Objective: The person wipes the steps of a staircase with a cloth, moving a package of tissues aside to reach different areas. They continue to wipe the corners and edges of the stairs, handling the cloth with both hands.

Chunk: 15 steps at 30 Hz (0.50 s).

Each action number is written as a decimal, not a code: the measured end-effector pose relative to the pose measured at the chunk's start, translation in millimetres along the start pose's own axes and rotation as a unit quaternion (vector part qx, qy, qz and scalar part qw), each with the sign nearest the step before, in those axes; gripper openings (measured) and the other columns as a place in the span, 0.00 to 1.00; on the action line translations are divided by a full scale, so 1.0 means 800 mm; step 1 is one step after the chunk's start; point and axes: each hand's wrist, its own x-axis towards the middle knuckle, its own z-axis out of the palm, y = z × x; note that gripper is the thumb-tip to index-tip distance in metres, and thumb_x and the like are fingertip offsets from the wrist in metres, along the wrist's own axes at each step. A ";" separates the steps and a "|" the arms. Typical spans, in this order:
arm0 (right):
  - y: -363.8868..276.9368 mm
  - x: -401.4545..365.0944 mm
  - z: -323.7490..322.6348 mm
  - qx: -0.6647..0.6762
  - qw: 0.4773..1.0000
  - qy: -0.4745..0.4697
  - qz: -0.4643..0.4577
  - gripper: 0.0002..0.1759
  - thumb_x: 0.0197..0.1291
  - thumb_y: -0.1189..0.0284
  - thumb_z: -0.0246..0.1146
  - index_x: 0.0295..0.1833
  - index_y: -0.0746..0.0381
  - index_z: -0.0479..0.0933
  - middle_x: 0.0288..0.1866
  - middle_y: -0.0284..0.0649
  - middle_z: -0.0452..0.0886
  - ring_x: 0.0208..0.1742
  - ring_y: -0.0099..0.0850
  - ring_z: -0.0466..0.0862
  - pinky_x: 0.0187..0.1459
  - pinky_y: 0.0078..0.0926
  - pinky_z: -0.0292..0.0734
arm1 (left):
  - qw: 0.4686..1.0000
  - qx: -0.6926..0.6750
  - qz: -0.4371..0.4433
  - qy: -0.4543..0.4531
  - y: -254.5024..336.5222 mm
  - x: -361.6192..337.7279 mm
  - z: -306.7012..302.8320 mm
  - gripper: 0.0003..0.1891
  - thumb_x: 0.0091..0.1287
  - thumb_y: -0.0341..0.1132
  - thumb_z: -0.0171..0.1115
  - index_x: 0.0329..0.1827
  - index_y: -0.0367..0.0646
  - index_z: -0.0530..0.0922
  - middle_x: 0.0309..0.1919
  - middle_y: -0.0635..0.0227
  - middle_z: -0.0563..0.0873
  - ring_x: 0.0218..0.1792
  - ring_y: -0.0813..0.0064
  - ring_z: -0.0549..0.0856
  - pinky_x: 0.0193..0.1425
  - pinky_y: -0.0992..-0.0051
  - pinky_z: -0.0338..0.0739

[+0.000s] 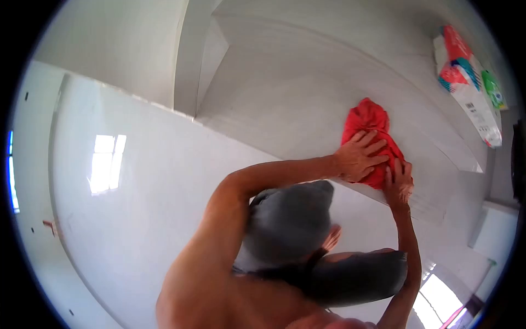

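A crumpled red cloth (pixel 368 118) lies on the grey surface (pixel 285 93) right of the middle of the view. My left hand (pixel 360 157) rests flat on the cloth's left side with its fingers spread. Lower down at the right, my right hand (pixel 400 181) touches the cloth's lower right edge, its fingers apart and pointing up. Part of the cloth is hidden beneath both hands.
A white and red package (pixel 475 104) and a green packet (pixel 493 90) are at the upper right. The surface has a front edge below the cloth. A glossy white floor (pixel 148 219) spreads at the left. My bent knees in grey shorts are below.
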 end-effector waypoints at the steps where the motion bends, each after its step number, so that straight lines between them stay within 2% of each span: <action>1: -0.008 -0.010 0.008 -0.005 0.999 -0.041 -0.017 0.20 0.71 0.71 0.67 0.67 0.61 0.77 0.52 0.47 0.75 0.49 0.47 0.82 0.43 0.43 0.83 | 1.000 0.010 -0.006 -0.021 0.004 -0.020 0.001 0.30 0.70 0.48 0.67 0.75 0.54 0.78 0.81 0.56 0.68 0.81 0.42 0.63 0.82 0.42 0.57; 3: -0.016 -0.016 0.008 -0.024 0.992 -0.111 -0.053 0.21 0.71 0.72 0.67 0.66 0.63 0.76 0.51 0.48 0.75 0.47 0.47 0.82 0.43 0.42 0.83 | 0.998 0.035 -0.009 -0.056 0.014 -0.039 -0.008 0.30 0.68 0.47 0.69 0.74 0.52 0.78 0.79 0.58 0.71 0.79 0.45 0.65 0.81 0.45 0.59; 4: 0.008 -0.014 -0.011 0.028 0.988 -0.095 -0.116 0.20 0.69 0.73 0.68 0.64 0.65 0.76 0.49 0.48 0.74 0.45 0.47 0.82 0.43 0.41 0.83 | 0.998 0.004 -0.024 -0.056 0.031 -0.027 0.003 0.32 0.66 0.44 0.71 0.75 0.51 0.78 0.80 0.62 0.71 0.80 0.50 0.67 0.82 0.50 0.60; 7: -0.019 -0.007 0.000 0.072 0.972 -0.161 -0.152 0.19 0.67 0.74 0.69 0.61 0.66 0.77 0.48 0.48 0.74 0.44 0.46 0.83 0.41 0.41 0.83 | 0.998 -0.006 -0.057 -0.016 0.029 -0.079 -0.009 0.31 0.63 0.39 0.71 0.73 0.50 0.79 0.80 0.64 0.72 0.80 0.54 0.67 0.82 0.53 0.62; 11: -0.084 0.047 0.043 0.024 0.966 -0.126 -0.225 0.16 0.66 0.76 0.67 0.58 0.67 0.78 0.48 0.47 0.74 0.43 0.45 0.84 0.38 0.40 0.83 | 0.992 -0.008 -0.118 0.037 -0.004 -0.124 -0.040 0.31 0.58 0.32 0.69 0.70 0.48 0.82 0.78 0.63 0.76 0.80 0.55 0.69 0.81 0.52 0.65; 14: -0.156 0.093 0.078 0.060 0.957 -0.047 -0.280 0.16 0.62 0.76 0.68 0.55 0.65 0.78 0.47 0.47 0.75 0.41 0.45 0.85 0.38 0.40 0.85 | 0.981 -0.013 -0.191 0.028 -0.040 -0.161 -0.106 0.32 0.55 0.29 0.66 0.69 0.46 0.83 0.77 0.60 0.77 0.78 0.50 0.71 0.80 0.49 0.67; 15: -0.191 0.110 0.089 0.065 0.955 -0.031 -0.286 0.15 0.60 0.76 0.68 0.53 0.64 0.78 0.46 0.47 0.75 0.41 0.45 0.85 0.38 0.40 0.85 | 0.975 -0.008 -0.212 0.062 -0.057 -0.181 -0.119 0.31 0.54 0.28 0.65 0.67 0.44 0.84 0.75 0.57 0.78 0.77 0.47 0.73 0.78 0.48 0.68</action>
